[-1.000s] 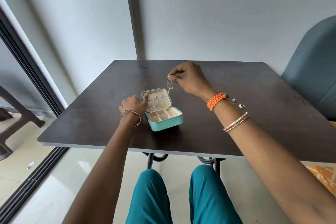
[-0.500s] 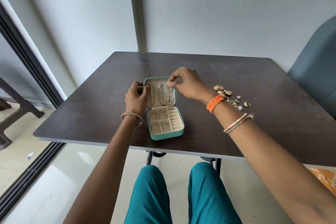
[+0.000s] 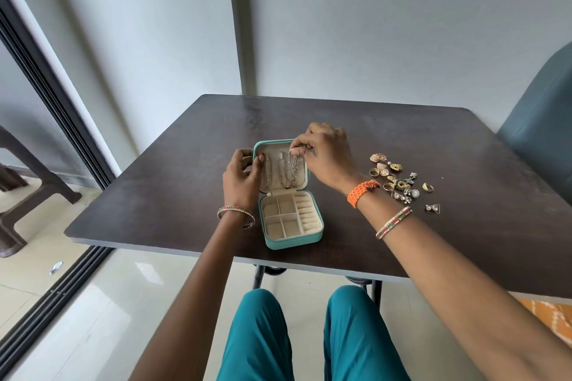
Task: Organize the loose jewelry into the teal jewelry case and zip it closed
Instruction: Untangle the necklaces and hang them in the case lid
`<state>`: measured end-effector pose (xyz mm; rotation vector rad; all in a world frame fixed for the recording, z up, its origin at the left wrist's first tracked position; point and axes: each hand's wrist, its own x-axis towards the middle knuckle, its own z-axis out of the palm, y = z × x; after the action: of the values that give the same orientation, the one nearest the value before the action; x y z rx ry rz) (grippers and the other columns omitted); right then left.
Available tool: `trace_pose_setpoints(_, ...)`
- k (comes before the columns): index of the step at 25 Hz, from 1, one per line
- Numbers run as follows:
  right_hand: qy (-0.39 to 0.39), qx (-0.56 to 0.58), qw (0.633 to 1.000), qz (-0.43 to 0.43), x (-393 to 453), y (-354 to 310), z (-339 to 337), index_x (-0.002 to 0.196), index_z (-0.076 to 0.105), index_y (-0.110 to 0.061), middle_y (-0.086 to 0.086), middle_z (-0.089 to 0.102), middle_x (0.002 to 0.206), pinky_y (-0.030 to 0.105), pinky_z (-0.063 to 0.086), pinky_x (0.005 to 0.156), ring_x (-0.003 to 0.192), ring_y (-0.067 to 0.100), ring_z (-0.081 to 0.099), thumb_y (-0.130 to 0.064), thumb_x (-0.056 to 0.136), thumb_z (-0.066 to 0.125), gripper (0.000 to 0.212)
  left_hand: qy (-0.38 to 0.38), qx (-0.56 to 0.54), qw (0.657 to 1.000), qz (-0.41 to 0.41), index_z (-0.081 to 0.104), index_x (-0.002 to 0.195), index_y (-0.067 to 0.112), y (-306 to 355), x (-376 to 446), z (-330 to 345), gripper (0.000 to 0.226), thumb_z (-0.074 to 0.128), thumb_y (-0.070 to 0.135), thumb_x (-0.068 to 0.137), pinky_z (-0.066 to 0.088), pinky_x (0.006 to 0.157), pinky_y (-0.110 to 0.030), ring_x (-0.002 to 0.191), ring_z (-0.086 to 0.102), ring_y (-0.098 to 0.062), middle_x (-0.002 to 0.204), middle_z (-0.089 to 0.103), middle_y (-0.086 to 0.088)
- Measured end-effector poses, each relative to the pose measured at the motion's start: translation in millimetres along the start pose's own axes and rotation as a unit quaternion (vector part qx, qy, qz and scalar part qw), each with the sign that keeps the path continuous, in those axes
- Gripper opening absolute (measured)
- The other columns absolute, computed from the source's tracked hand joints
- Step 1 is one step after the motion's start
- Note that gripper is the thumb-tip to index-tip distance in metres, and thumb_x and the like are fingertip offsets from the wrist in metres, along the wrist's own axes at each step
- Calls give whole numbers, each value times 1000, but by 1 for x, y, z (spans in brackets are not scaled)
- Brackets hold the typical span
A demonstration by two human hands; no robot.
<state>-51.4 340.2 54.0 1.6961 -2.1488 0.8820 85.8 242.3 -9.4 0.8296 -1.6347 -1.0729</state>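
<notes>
- A small square teal jewelry case (image 3: pixel 292 243) with a cream lining lies open on a dark brown wooden table (image 3: pixel 433 241), near the front edge and left of the middle.
- Its lid (image 3: pixel 280 145) stands upright at the far side; several thin silver chains (image 3: pixel 283 175) hang down the cream inner face of the lid, side by side.
- The lower tray (image 3: pixel 288 218) of the case is split into square compartments on the left and a column of ring rolls on the right; none of them shows anything inside.
- The left hand (image 3: pixel 243 176) grips the left edge of the lid, thumb on the inner face and the curled fingers behind it.
- The right hand (image 3: pixel 326 156) is at the lid's upper right corner, thumb and fingertips pinching the top of the rightmost silver chain (image 3: pixel 294 161) against the lining.
- A loose pile of small gold and silver rings and earrings (image 3: pixel 399 181) lies on the table to the right of the case, well apart from it and just beyond the right wrist.
- The right wrist wears an orange braided band (image 3: pixel 362 192) and, further up the arm, a beaded bangle (image 3: pixel 393 222); the left wrist wears a similar thin bangle (image 3: pixel 236 215).
- A blue-grey upholstered chair (image 3: pixel 540 120) stands at the table's right side.
</notes>
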Motion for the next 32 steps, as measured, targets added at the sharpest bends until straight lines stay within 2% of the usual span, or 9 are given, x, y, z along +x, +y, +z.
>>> trace_pose_setpoints(4, 49, -21, 998, -23, -5, 6, 4, 87, 75, -20, -1, 57, 75, 29, 24, 73, 76, 17, 51, -21, 83, 70, 7, -9, -3, 1000, -7, 56, 92, 13, 1, 1, 0, 11, 60, 23, 90, 55, 66, -23, 77, 63, -13, 89, 67, -6)
trace_pose_setpoints(9, 94, -84, 991, -49, -8, 5, 11, 80, 74, -19, -2, 58, 70, 28, 18, 68, 68, 20, 54, -15, 80, 71, 5, -11, 10, 1000, 9, 55, 93, 16, 2, -2, 2, 8, 60, 21, 89, 51, 61, -12, 78, 62, -12, 91, 66, -4)
trace_pose_setpoints(14, 114, -96, 988, -38, -11, 7, 16, 82, 74, -19, -1, 60, 70, 29, 21, 69, 66, 20, 54, -16, 80, 72, 4, -16, 7, 1000, 4, 55, 90, 16, -2, -3, 3, 11, 61, 26, 88, 55, 70, -32, 80, 64, -16, 89, 68, -5)
trace_pose_setpoints(18, 117, -81, 990, -18, -15, 10, 19, 82, 73, -19, -2, 61, 68, 29, 23, 68, 63, 19, 54, -12, 81, 70, 8, -16, -7, 1000, -12, 57, 91, 14, -6, -4, 6, 13, 61, 25, 89, 55, 74, -35, 80, 64, -16, 90, 69, -6)
trace_pose_setpoints(21, 74, 8, 997, 11, -14, 14, 17, 82, 73, -18, -7, 59, 69, 26, 29, 67, 62, 14, 52, -14, 84, 67, 7, -17, -38, 999, -25, 58, 90, 12, -6, -5, 9, 13, 61, 24, 89, 55, 73, -30, 78, 64, -12, 88, 69, -6)
trace_pose_setpoints(25, -81, 158, 982, 58, -14, 14, 1, 84, 74, -13, -11, 63, 66, 19, 39, 63, 54, -9, 48, -14, 83, 70, 5, -26, -94, 994, -48, 59, 90, 11, -16, -7, 11, 14, 60, 25, 90, 52, 70, -27, 73, 61, -8, 83, 67, -4)
trace_pose_setpoints(27, -88, 113, 988, 57, -16, 12, -1, 85, 74, -16, -12, 64, 66, 22, 44, 65, 59, -4, 56, -19, 83, 69, 6, -31, -116, 991, -52, 60, 88, 15, -20, -7, 10, 12, 60, 27, 89, 51, 71, -30, 73, 61, -9, 81, 67, -2)
trace_pose_setpoints(29, -48, 38, 997, 42, -17, 11, 0, 89, 73, -19, -3, 70, 80, 28, 48, 66, 75, 17, 65, -24, 85, 66, 9, -48, -132, 989, -45, 61, 87, 19, -20, -8, 11, 9, 61, 28, 89, 51, 71, -29, 73, 62, -7, 81, 67, 0)
trace_pose_setpoints(32, 27, -38, 999, -1, -18, 11, 8, 87, 73, -21, 0, 65, 74, 28, 43, 54, 65, 28, 62, -22, 87, 64, 10, -56, -137, 989, -27, 60, 87, 22, -15, -11, 12, 13, 60, 35, 84, 51, 67, -25, 72, 62, -5, 81, 67, 1)
